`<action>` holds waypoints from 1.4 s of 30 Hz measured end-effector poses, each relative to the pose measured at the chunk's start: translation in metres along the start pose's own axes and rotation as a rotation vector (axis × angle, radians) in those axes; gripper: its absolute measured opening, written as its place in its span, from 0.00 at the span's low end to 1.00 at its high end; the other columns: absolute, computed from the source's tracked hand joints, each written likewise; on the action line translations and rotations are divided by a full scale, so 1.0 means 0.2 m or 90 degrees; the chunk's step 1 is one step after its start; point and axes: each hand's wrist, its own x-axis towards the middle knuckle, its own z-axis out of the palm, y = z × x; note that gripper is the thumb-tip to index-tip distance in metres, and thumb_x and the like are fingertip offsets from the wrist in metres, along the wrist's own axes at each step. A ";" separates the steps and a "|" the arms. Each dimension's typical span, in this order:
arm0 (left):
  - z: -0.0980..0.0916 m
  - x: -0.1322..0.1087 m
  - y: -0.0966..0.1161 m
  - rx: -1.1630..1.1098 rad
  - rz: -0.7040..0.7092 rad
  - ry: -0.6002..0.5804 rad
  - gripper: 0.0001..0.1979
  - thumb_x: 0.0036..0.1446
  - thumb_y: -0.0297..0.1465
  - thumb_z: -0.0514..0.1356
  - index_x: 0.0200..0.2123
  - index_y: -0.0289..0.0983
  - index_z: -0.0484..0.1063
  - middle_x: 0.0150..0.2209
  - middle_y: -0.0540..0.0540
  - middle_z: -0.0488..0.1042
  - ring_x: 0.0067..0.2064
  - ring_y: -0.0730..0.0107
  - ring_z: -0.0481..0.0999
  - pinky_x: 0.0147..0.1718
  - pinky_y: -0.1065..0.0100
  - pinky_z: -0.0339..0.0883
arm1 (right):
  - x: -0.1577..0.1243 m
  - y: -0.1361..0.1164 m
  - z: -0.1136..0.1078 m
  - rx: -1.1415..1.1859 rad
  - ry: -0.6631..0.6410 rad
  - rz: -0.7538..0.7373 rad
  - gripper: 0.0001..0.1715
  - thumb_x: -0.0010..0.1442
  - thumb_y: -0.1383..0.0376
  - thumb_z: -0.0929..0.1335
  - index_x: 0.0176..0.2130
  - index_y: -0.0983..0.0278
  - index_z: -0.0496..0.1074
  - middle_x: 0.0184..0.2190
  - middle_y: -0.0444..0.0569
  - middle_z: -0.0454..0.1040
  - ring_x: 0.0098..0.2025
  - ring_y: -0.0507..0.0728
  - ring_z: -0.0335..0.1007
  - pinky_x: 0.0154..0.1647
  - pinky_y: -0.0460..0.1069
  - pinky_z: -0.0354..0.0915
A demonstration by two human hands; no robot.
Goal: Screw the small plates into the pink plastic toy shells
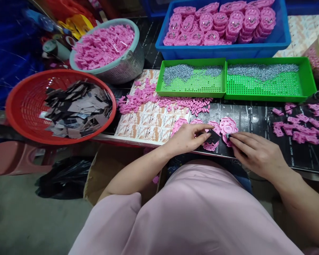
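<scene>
Between thumb and forefinger, my left hand (187, 137) pinches a small dark square plate (214, 136) above one of the pink plastic casings in a row at the bench's front edge. My right hand (259, 150) has its fingers drawn together at the lower edge of the rightmost pink casing (229, 125). A tiny dark bit shows at those fingertips, too small to name. Another pink casing (179, 124) lies beside my left wrist, partly covered by the hand. Small pink cylinders (198, 104) are scattered just behind the row.
Two green trays (191, 92) with small metal screws stand behind. Further back, a blue bin (223, 52) holds stacked pink casings. On the left are a red basket (23, 106) of dark and grey plates and a grey basket (122, 65) of pink parts. Pink clips (299, 127) lie right.
</scene>
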 end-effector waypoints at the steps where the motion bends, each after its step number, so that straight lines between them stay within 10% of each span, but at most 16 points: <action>1: 0.00 0.00 0.00 -0.014 -0.004 -0.006 0.17 0.58 0.31 0.58 0.50 0.34 0.75 0.30 0.49 0.76 0.28 0.77 0.70 0.29 0.76 0.63 | 0.01 -0.01 -0.01 0.021 0.012 0.008 0.21 0.56 0.69 0.70 0.51 0.65 0.71 0.47 0.50 0.76 0.48 0.57 0.74 0.52 0.53 0.72; 10: 0.03 -0.01 -0.01 -0.129 0.001 -0.052 0.20 0.58 0.31 0.57 0.53 0.31 0.71 0.30 0.48 0.75 0.30 0.76 0.72 0.32 0.74 0.67 | 0.12 -0.13 0.02 0.137 0.104 0.089 0.18 0.55 0.69 0.73 0.45 0.63 0.69 0.41 0.52 0.75 0.43 0.56 0.73 0.45 0.51 0.71; 20: -0.15 -0.13 -0.06 -0.138 -0.040 0.074 0.20 0.57 0.37 0.61 0.50 0.33 0.72 0.28 0.50 0.72 0.23 0.80 0.69 0.24 0.76 0.65 | 0.10 -0.08 0.06 0.180 0.036 0.211 0.15 0.57 0.63 0.72 0.45 0.60 0.72 0.38 0.47 0.77 0.44 0.58 0.71 0.48 0.56 0.67; 33: -0.15 -0.18 -0.08 -0.263 -0.092 -0.046 0.26 0.60 0.28 0.54 0.62 0.29 0.61 0.25 0.49 0.74 0.17 0.84 0.63 0.18 0.79 0.57 | 0.19 -0.08 0.03 0.179 -0.009 0.098 0.12 0.57 0.62 0.72 0.43 0.60 0.72 0.45 0.47 0.76 0.45 0.59 0.71 0.48 0.57 0.65; 42: -0.06 -0.16 -0.08 -0.435 -0.033 -0.019 0.25 0.57 0.34 0.63 0.57 0.35 0.65 0.37 0.45 0.76 0.34 0.71 0.79 0.26 0.77 0.69 | 0.31 -0.19 0.06 0.121 0.069 0.082 0.26 0.57 0.61 0.72 0.53 0.64 0.66 0.42 0.51 0.76 0.42 0.57 0.73 0.46 0.51 0.68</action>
